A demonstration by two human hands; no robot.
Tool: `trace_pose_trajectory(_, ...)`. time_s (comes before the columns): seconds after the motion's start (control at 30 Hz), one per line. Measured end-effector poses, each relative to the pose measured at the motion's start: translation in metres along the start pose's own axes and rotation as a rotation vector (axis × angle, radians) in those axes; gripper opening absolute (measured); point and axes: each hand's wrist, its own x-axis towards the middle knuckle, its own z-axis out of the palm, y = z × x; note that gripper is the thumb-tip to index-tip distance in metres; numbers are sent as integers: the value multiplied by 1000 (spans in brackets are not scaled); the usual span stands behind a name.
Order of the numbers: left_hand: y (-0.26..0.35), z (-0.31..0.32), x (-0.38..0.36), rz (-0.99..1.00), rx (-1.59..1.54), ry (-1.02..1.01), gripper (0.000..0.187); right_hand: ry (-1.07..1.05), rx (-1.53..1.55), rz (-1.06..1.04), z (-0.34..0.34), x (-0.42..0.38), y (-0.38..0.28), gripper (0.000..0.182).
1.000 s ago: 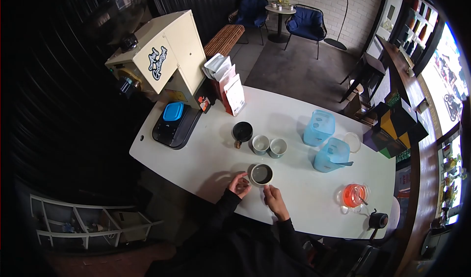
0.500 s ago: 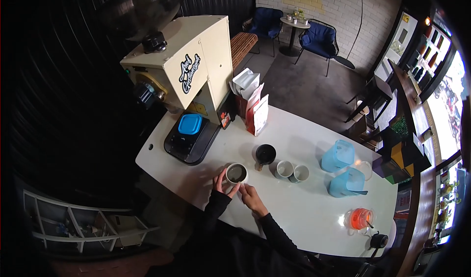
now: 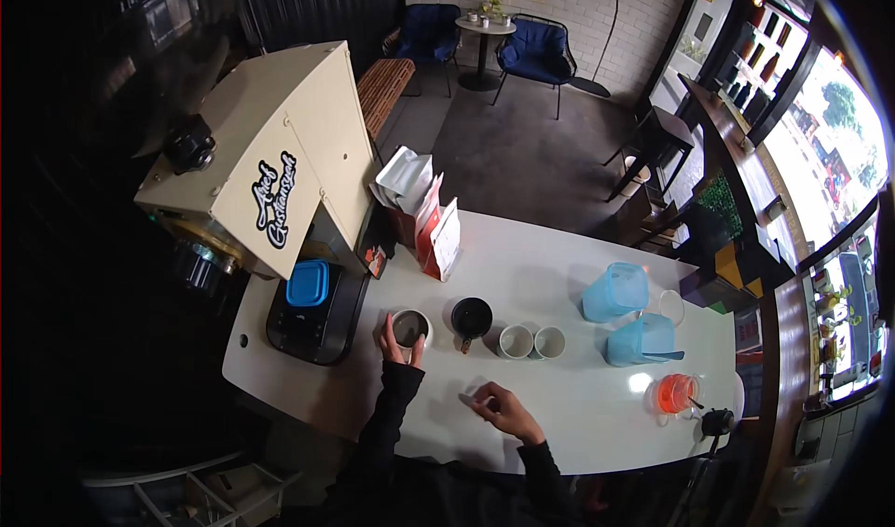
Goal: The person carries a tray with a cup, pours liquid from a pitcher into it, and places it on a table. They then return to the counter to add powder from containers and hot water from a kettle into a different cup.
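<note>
My left hand (image 3: 403, 348) is wrapped round a pale cup (image 3: 411, 329) with a dark inside, which rests on the white table (image 3: 559, 424). To its right, my right hand (image 3: 504, 409) is pinched above the table on a small pale item (image 3: 468, 400), too small to name. A black cup with a handle (image 3: 472, 318) stands just right of the pale cup. Beside it are two small pale cups (image 3: 516, 341), (image 3: 549, 342), close together.
A cream grinder (image 3: 280, 173) and a black scale with a blue lid (image 3: 308, 284) stand at the left. Coffee bags (image 3: 436, 238) are behind the cups. Blue pitchers (image 3: 615, 293), a glass of red liquid (image 3: 676, 394) and a black-headed tool (image 3: 717, 422) are at the right.
My right hand has moved away from the pale cup to the right, with the small item now visible in its fingers. My left hand stays on the cup. The view has shifted.
</note>
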Motion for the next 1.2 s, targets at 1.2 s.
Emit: trace_pose_trajectory(1.2,4,39,28,52,-43,-25,68,720,-157,-162,-87,17,26,72)
